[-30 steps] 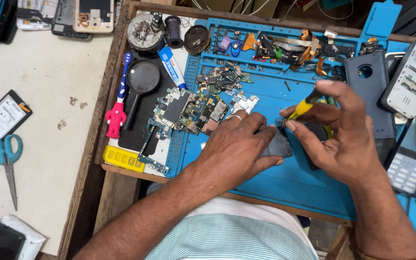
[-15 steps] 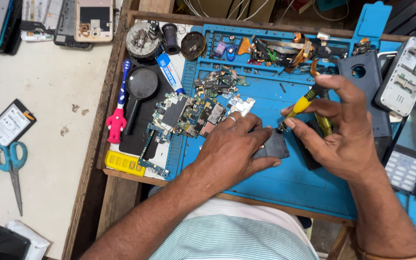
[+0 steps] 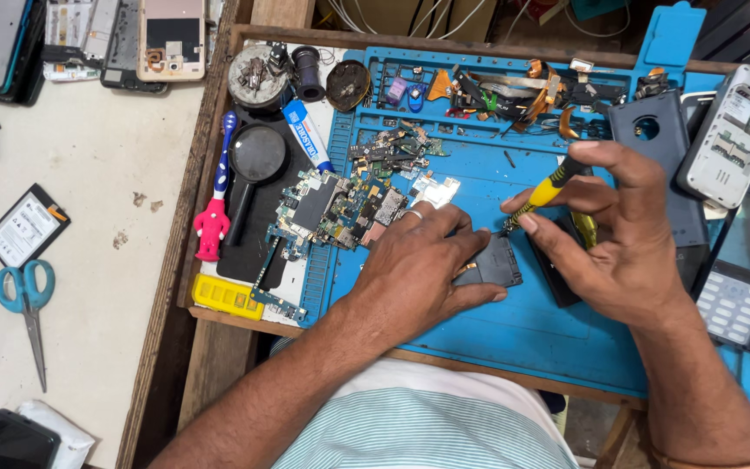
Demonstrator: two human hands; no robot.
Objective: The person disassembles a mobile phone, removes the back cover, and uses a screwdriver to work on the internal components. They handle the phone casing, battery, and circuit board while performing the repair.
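Since a second ago we've barely shifted: our left hand [image 3: 418, 269] stays flat on the dark part [image 3: 490, 263], fingers spread over its left half, pinning it to the blue mat [image 3: 514, 339]. Our right hand [image 3: 618, 239] has come up slightly and re-angled the yellow screwdriver [image 3: 542, 193]; its tip now sits at the part's top right corner, where earlier it stood a bit further right. The right hand is closed around the handle in a pinch, thumb and forefinger near the tip end. We read that as still working one fastener or seam, not moving on; the part itself hasn't budged. The part lies mid-mat, just right of the circuit board pile [image 3: 340, 204] and touching a second dark slab [image 3: 557, 269] that is half hidden under our right palm. Room: below the part the mat runs bare to the wooden front edge [image 3: 444, 360], so that is the free side. Above the part it's bare for a stretch, then the tray row of small parts [image 3: 496, 91]. Left of the part the boards crowd close, and beyond them sit the magnifier [image 3: 253, 161] and pink brush [image 3: 214, 217]. Right of the part it's tight: grey back cover [image 3: 661, 139], white phone shell [image 3: 731, 135] and keypad phone [image 3: 740, 295] stack up against our right wrist. Scissors [image 3: 26, 300] and battery [image 3: 26, 226] are well apart, off the mat on the white table [image 3: 106, 287].
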